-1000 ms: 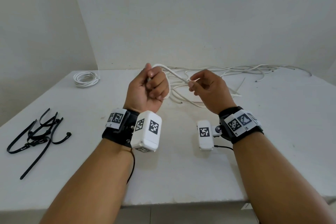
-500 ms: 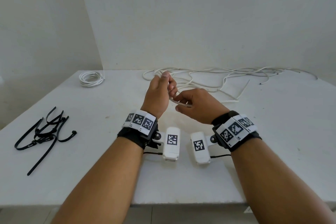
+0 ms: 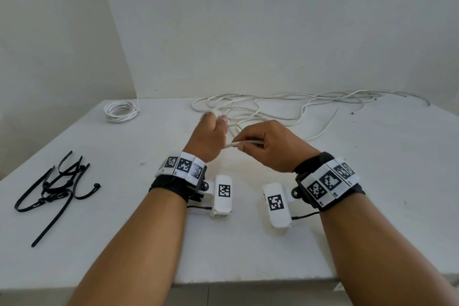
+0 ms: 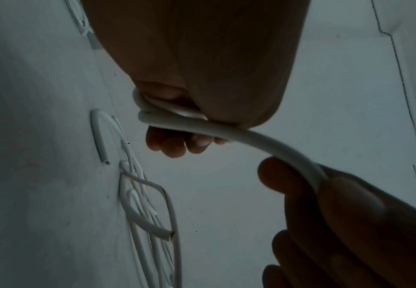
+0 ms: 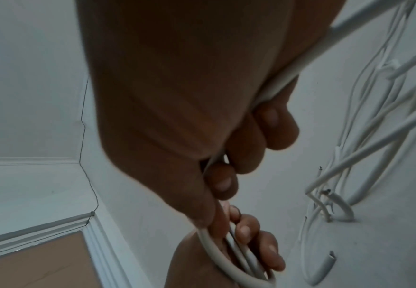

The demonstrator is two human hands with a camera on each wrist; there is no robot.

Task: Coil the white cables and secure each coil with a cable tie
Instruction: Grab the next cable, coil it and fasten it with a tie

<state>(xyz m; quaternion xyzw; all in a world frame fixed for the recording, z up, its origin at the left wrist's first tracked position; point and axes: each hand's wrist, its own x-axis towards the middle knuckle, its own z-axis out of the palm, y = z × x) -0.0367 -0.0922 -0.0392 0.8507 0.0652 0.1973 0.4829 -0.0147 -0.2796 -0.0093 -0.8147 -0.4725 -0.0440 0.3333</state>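
- Far to the left of my hands, the black cable ties point(image 3: 53, 190) lay in a loose pile.
- My left hand point(image 3: 207, 138) was closed around small loops of the white cable point(image 4: 251, 136).
- My right hand point(image 3: 269, 145), just beside it, pinched the same cable.
- Behind both hands, the loose cables point(image 3: 285, 104) lay tangled; a finished coil point(image 3: 120, 111) sat far left.

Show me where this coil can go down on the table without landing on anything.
Bare white tabletop lies between the black cable ties and the left hand, and along the right edge near the right hand. The far middle is crowded with loose white cables; a finished white coil occupies the far left corner.
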